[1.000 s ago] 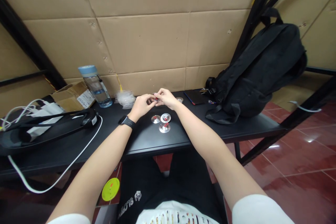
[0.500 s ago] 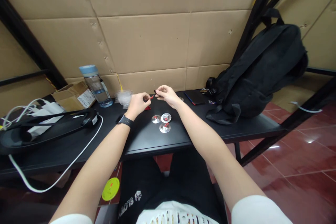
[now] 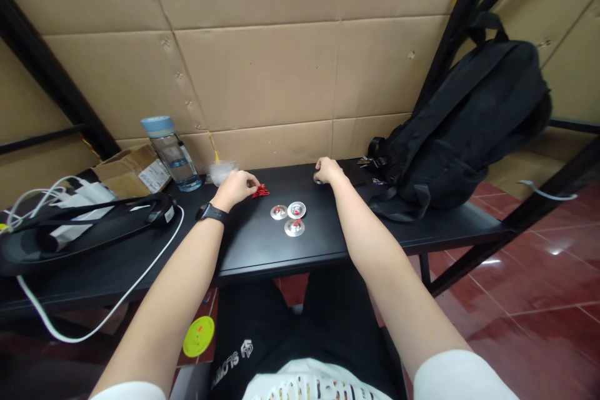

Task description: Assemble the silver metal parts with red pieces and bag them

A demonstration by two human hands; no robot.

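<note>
Room to pass lies behind the metal discs (image 3: 292, 215) (three, clustered), while the backpack (image 3: 462, 131) bars the right.

Plain black desk (image 3: 267, 250), pretty cluttered at both ends – backpack (image 3: 464, 131) slumped on the right, keys (image 3: 364, 162) just beside it. Three shiny discs (image 3: 291, 230) sit bunched around the middle, with a little heap of red cord (image 3: 261, 190) behind them. Further left: clear bag (image 3: 221, 172), bottle (image 3: 175, 162), box (image 3: 134, 172) – plus a white cable (image 3: 157, 262) drooping over the front edge.
</note>
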